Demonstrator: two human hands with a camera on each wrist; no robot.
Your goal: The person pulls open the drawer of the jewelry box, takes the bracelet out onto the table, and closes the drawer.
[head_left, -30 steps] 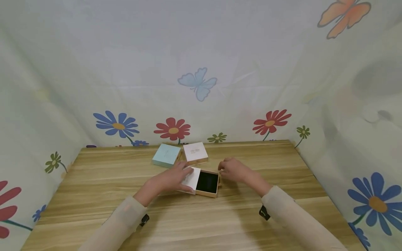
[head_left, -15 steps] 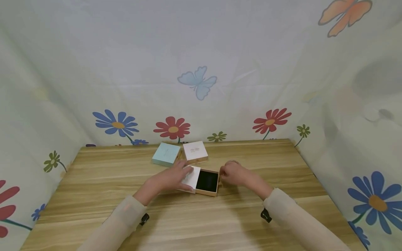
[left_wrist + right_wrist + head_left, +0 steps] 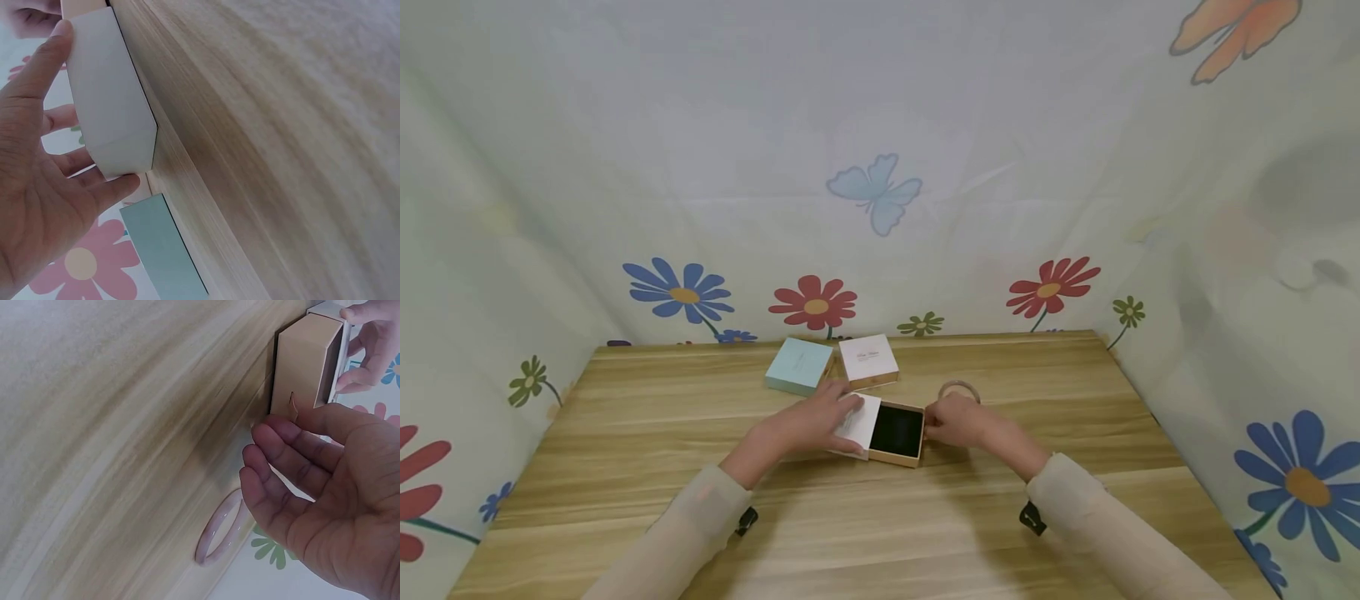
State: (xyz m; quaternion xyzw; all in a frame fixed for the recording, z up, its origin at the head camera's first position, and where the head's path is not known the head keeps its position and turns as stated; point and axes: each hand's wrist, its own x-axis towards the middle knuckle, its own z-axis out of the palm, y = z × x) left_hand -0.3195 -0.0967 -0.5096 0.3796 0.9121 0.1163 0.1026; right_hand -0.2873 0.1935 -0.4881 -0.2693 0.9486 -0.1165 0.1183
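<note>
My left hand [image 3: 820, 421] grips the white sleeve [image 3: 111, 94] of a slide-out box, thumb on one side and fingers around its end. From the sleeve's right end a tan drawer [image 3: 895, 458] with a black inside [image 3: 898, 429] stands part way out. A small ribbon pull tab [image 3: 293, 406] hangs from a slit in the drawer's end. My right hand [image 3: 958, 421] pinches this tab between thumb and forefinger, the other fingers curled. Just behind the right hand a pale pink bangle [image 3: 219, 528] rests on the table; in the head view the hand covers part of it.
A light blue box [image 3: 800, 365] and a white box with small print [image 3: 868, 360] sit side by side behind the left hand. All of this is on a wood-grain table [image 3: 880, 533]. A flower-and-butterfly cloth [image 3: 880, 275] rises at its back edge and sides.
My right hand has come down and nearer, in at the drawer's end. The bangle behind it now shows, hidden a second ago. Left hand, sleeve and drawer look the same.
</note>
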